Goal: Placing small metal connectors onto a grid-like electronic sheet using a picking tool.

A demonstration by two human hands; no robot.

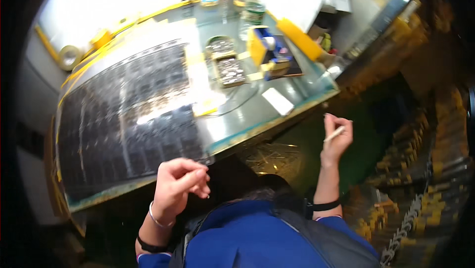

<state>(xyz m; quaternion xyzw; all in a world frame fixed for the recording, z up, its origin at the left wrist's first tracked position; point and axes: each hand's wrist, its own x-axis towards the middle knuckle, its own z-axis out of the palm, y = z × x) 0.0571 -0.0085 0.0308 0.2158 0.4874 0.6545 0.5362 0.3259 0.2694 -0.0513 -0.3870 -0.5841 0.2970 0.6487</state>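
Left hand (pixel 179 184) curled, right hand (pixel 338 141) upright

A slim, pale stick (pixel 334 133) held at a slant in a person's right hand (pixel 340 142), off the front edge of a table (pixel 230 124), a dark, glare-streaked gridded sheet (pixel 123 119) lying flat across the table's left side, near the left hand (pixel 174 184).

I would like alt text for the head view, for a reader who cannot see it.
A person's right hand holds a short pale stick beyond the near edge of a table; the left hand, loosely curled, is near a dark sheet. Small shiny pieces lie near a blue-and-yellow object.
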